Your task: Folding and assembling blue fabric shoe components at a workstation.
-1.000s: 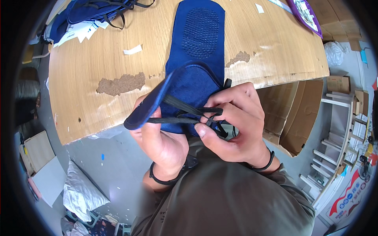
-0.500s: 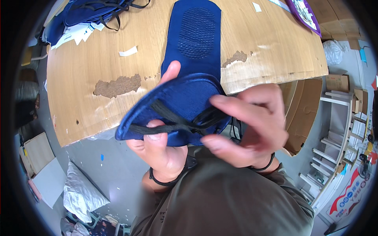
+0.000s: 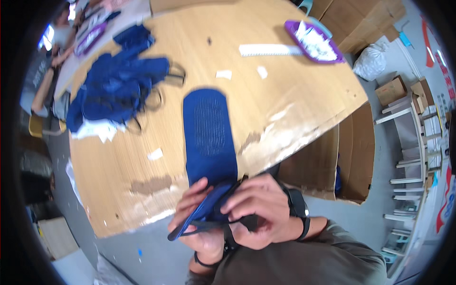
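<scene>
L. hand [image 3: 208,241]: held mask [image 3: 210,203], fingers behind it.
R. hand [image 3: 263,204]: fingers curled, narrow, at mask's R. side; could not tell if strap [image 3: 204,228] was pinched (blur).
Mask: was at bench's [image 3: 285,90] near edge, before sock [image 3: 209,126].
Handling: steady L. grip, strap w/o twist, prob. was best.

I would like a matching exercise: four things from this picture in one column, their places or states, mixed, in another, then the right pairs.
1. blue piece with black strap
2. purple tray
3. white plastic bag
4. blue piece with dotted patch

A. off the table, to its right
B. in the left hand, right hand at it
C. lies flat ahead of the hands
D. contains white slips

Pairs: 1-B, 2-D, 3-A, 4-C
</scene>
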`<action>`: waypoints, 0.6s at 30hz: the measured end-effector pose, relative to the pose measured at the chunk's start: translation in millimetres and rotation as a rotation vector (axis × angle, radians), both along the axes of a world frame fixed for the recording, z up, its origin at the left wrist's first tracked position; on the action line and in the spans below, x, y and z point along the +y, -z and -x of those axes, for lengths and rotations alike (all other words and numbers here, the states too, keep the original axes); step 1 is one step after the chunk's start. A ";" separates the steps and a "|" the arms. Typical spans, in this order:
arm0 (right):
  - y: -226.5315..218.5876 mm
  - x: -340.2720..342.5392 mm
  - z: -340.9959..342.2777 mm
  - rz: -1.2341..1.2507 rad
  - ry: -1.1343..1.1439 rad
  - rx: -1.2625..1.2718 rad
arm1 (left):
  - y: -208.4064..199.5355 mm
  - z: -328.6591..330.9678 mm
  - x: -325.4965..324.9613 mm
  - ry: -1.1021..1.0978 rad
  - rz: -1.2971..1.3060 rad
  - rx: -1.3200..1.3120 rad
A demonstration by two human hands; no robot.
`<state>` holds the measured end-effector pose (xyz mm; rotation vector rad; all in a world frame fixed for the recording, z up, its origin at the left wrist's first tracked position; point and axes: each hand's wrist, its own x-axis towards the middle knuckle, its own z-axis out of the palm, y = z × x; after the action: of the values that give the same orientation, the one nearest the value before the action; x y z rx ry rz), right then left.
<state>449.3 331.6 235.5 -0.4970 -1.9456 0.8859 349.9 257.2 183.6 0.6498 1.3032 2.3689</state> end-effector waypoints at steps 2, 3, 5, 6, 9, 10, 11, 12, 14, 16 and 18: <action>1.0 -4.5 -5.9 0.050 0.002 0.014 | -6.3 1.7 1.9 -0.003 0.080 -0.058; 1.4 -4.4 -5.3 0.057 -0.003 0.024 | -10.1 -0.6 5.4 -0.062 0.090 -0.113; 4.8 -5.7 -10.3 0.064 0.009 -0.013 | -10.1 -6.6 7.6 -0.067 0.059 -0.151; 7.5 -3.4 -10.1 0.021 0.028 -0.007 | -9.5 -7.6 8.0 -0.089 0.069 -0.205; 11.6 -8.8 -14.8 0.045 -0.012 -0.097 | -4.6 -8.5 1.5 -0.163 0.065 -0.286; 14.5 -6.2 -10.5 -0.032 -0.079 -0.096 | -2.8 -3.7 -7.7 -0.004 0.019 -0.217; 15.1 -5.7 -10.6 -0.037 -0.081 -0.089 | 1.5 -3.4 -10.1 -0.006 0.013 -0.210; 16.1 -6.6 -12.1 -0.056 -0.102 -0.156 | 6.3 -3.3 -10.7 -0.025 0.005 -0.180; 19.8 -5.8 -13.1 -0.029 -0.150 -0.221 | 8.9 0.2 -6.9 -0.054 -0.013 -0.141; 18.3 -2.2 -14.9 -0.058 -0.124 -0.218 | 9.0 0.7 -3.9 -0.147 -0.020 -0.240; 13.9 1.2 -20.9 -0.054 -0.075 -0.265 | 5.9 1.7 -0.8 -0.135 -0.027 -0.234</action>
<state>470.2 332.8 221.6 -0.5350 -2.2356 0.8462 348.2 256.4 177.6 0.2873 1.2483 2.4851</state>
